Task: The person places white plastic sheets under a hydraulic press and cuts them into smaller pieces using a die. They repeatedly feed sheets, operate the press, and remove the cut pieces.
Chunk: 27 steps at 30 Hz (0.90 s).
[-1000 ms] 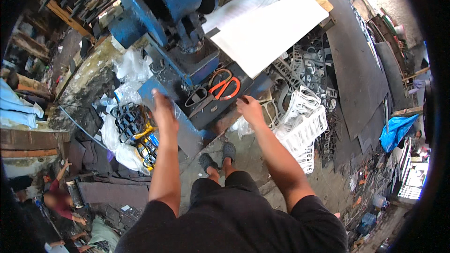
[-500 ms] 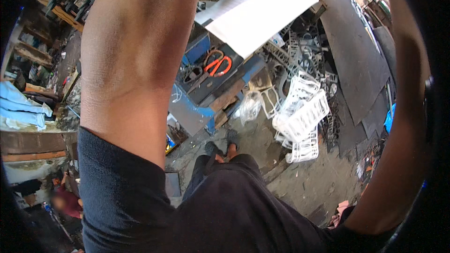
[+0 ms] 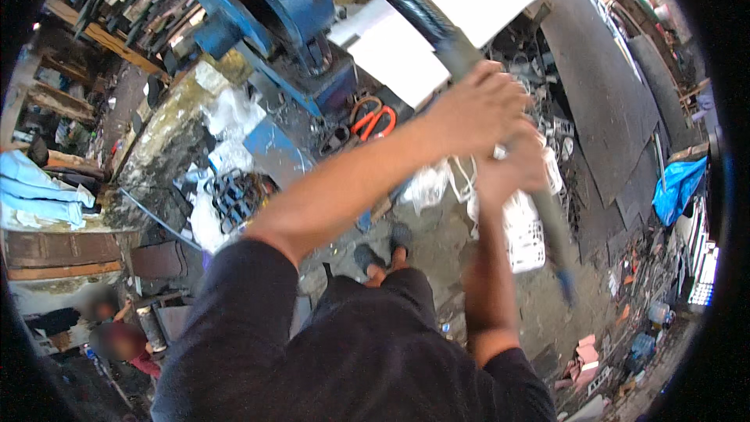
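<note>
A long dark lever (image 3: 553, 227) slants down to the right from a blue metal machine (image 3: 285, 0) with a round drum-like body. My left hand (image 3: 486, 113) is closed around the lever, its forearm reaching across from the left. Just below it, my right hand (image 3: 512, 162) also grips the lever, blurred by motion. Scissors with orange handles (image 3: 383, 123) lie beside the machine's base. White sheets (image 3: 488, 0) rest beyond the hands. White cut-out strips (image 3: 525, 238) hang or lie beneath the lever, partly hidden by my right arm.
Large dark sheets (image 3: 590, 86) lean along the right. A blue bag (image 3: 678, 194) sits at the far right. Clear plastic (image 3: 426, 187) and dark perforated scraps (image 3: 238, 195) lie around the machine. Another person in a red top (image 3: 129, 340) is at the lower left.
Both arms came down from above, where the hands were out of view. The lever now shows with both hands on it, and the machine, formerly hidden by my left arm, is visible.
</note>
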Each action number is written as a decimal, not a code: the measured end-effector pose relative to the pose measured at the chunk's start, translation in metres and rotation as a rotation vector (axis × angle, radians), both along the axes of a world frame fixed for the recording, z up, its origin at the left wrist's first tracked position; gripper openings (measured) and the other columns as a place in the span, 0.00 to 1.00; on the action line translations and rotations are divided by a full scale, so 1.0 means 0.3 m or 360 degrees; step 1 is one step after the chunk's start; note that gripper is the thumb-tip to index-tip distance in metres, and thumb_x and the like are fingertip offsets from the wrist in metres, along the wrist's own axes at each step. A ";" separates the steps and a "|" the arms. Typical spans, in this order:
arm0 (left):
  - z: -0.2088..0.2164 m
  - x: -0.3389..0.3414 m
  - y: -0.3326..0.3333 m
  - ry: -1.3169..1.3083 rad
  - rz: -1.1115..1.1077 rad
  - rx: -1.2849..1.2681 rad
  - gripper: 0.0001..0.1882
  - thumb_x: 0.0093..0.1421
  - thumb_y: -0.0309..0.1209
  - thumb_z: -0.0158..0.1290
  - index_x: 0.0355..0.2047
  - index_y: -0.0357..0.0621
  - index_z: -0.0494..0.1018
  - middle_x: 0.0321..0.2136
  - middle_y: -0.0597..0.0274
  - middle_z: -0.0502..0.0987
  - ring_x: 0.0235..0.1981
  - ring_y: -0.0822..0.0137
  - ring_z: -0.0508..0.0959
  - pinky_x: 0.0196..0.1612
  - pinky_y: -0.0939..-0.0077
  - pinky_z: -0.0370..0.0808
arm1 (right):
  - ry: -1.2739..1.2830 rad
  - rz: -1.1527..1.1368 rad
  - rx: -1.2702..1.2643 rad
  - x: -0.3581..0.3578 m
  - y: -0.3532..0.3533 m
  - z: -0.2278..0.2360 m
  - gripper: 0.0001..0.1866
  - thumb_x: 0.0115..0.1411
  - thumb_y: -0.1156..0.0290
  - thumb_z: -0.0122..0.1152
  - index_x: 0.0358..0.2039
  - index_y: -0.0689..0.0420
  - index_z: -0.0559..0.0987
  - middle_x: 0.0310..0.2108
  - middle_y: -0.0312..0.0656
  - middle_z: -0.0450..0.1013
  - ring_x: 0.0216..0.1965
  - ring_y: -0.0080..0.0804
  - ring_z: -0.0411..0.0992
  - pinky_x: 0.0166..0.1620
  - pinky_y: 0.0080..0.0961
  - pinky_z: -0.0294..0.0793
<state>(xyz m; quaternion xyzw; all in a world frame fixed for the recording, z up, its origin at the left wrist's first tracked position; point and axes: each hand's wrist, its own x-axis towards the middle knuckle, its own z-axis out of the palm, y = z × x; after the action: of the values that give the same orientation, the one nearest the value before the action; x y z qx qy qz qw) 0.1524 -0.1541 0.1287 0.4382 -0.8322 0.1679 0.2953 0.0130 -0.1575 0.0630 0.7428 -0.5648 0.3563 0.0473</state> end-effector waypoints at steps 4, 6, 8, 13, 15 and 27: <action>-0.102 -0.070 0.361 0.0934 0.0184 0.0080 0.28 0.56 0.42 0.60 0.54 0.42 0.69 0.51 0.52 0.71 0.56 0.52 0.68 0.64 0.47 0.57 | 0.0705 0.0071 -0.0825 -0.142 -0.077 0.605 0.31 0.60 0.40 0.56 0.51 0.53 0.77 0.46 0.49 0.76 0.44 0.45 0.76 0.48 0.40 0.72; -0.401 -0.066 0.593 0.1036 0.0593 0.0445 0.31 0.57 0.43 0.61 0.55 0.40 0.67 0.50 0.50 0.70 0.53 0.51 0.68 0.62 0.48 0.58 | 0.0760 0.0275 -0.0709 -0.083 -0.171 0.801 0.31 0.60 0.41 0.56 0.51 0.54 0.77 0.46 0.50 0.76 0.45 0.45 0.76 0.48 0.39 0.72; -0.700 -0.038 0.815 0.1375 0.1570 0.0605 0.36 0.57 0.47 0.61 0.58 0.36 0.62 0.53 0.45 0.67 0.51 0.47 0.67 0.53 0.48 0.61 | 0.0818 0.0526 -0.0503 0.034 -0.317 0.853 0.31 0.60 0.41 0.56 0.52 0.55 0.76 0.46 0.50 0.76 0.45 0.45 0.76 0.48 0.39 0.72; -0.749 0.147 0.759 0.0712 0.2065 0.0594 0.42 0.53 0.50 0.63 0.59 0.33 0.64 0.58 0.42 0.64 0.63 0.43 0.60 0.67 0.40 0.45 | 0.1016 0.0711 -0.0123 0.187 -0.525 0.866 0.31 0.61 0.43 0.57 0.52 0.57 0.75 0.45 0.51 0.76 0.46 0.44 0.75 0.50 0.39 0.72; -0.754 0.253 0.685 0.0464 0.1928 0.0761 0.36 0.52 0.49 0.62 0.51 0.33 0.71 0.54 0.44 0.69 0.63 0.44 0.62 0.68 0.40 0.43 | 0.1043 0.0696 -0.0144 0.205 -0.528 0.899 0.31 0.61 0.44 0.58 0.52 0.57 0.75 0.45 0.51 0.76 0.47 0.44 0.75 0.50 0.38 0.72; -0.622 0.299 0.793 0.0702 0.1362 0.1788 0.17 0.58 0.38 0.58 0.43 0.38 0.77 0.42 0.52 0.79 0.42 0.57 0.79 0.60 0.56 0.63 | 0.0500 0.1259 -0.0299 0.298 -0.228 0.743 0.31 0.62 0.48 0.60 0.53 0.62 0.72 0.45 0.53 0.76 0.49 0.43 0.75 0.53 0.37 0.72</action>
<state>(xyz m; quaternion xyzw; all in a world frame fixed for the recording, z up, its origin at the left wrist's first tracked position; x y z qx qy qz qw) 0.2422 0.0837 -0.0580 0.8330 -0.4705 -0.2750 0.0955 0.1026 -0.2257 0.2858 0.9397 -0.1877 0.2795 0.0598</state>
